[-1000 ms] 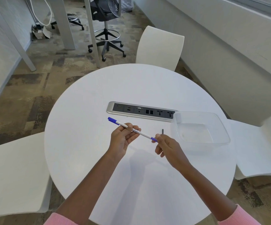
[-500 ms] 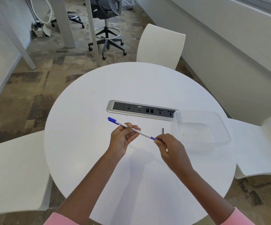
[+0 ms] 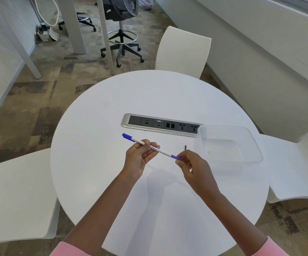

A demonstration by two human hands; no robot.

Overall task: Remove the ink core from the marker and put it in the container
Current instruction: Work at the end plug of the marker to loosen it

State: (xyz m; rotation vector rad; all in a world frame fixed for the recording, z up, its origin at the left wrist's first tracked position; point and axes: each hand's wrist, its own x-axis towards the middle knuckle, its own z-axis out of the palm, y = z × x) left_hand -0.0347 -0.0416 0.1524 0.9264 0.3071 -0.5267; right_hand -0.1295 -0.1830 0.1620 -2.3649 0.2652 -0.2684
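Observation:
A thin white marker (image 3: 157, 149) with blue ends is held slanting above the round white table (image 3: 112, 111). My left hand (image 3: 140, 157) grips its white barrel near the middle. My right hand (image 3: 192, 166) pinches the blue end nearest me. A short dark stick (image 3: 185, 147), thin and upright-looking, shows just beyond my right fingers; what it is I cannot tell. The clear plastic container (image 3: 254, 145) sits to the right of my right hand, with nothing visible inside.
A silver socket strip (image 3: 125, 121) is set into the table behind the marker, its right end under the container's corner. White chairs stand at the left (image 3: 16, 196), far side (image 3: 182, 50) and right (image 3: 295, 163). An office chair (image 3: 121, 24) stands on the floor beyond.
My right hand has shifted slightly along the marker's near blue end, exposing more of the blue. The left hand and marker stay almost where they were.

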